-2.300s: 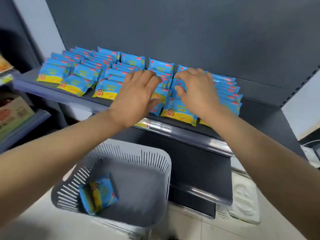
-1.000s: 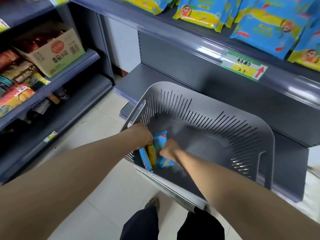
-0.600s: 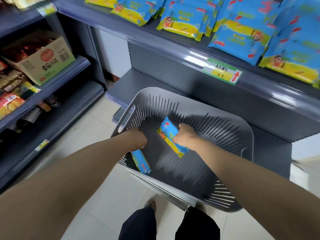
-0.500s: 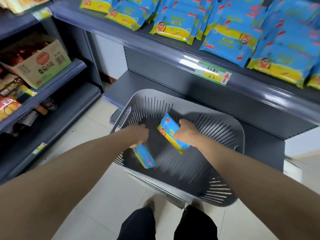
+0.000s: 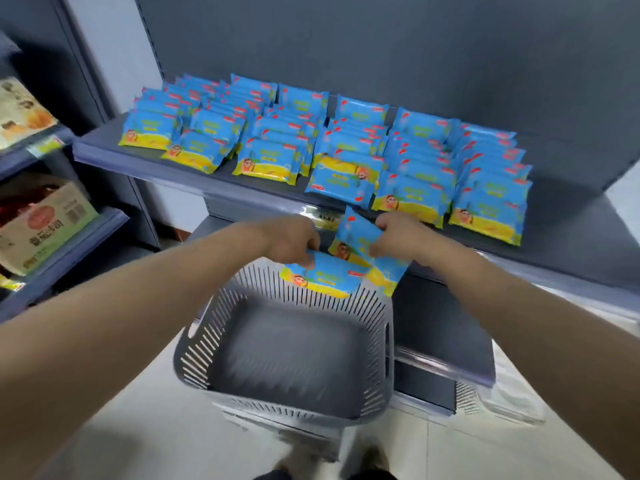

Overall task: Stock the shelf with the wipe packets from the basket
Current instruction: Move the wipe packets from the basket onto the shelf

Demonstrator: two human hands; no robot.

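Two glossy blue-and-yellow wipe packets (image 5: 323, 277)

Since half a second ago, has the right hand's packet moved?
Yes: the right hand lifted its packet out of the basket, up near the shelf edge.

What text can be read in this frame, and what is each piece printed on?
"番茄沙司": cardboard box at far left, soft but legible.
Barcode sticker on that box: too small to read.
Wipe packets on the shelf: print too blurred.
Left-hand packet and right-hand packet: print blurred.
Price tag on the shelf edge: blurred, unreadable.
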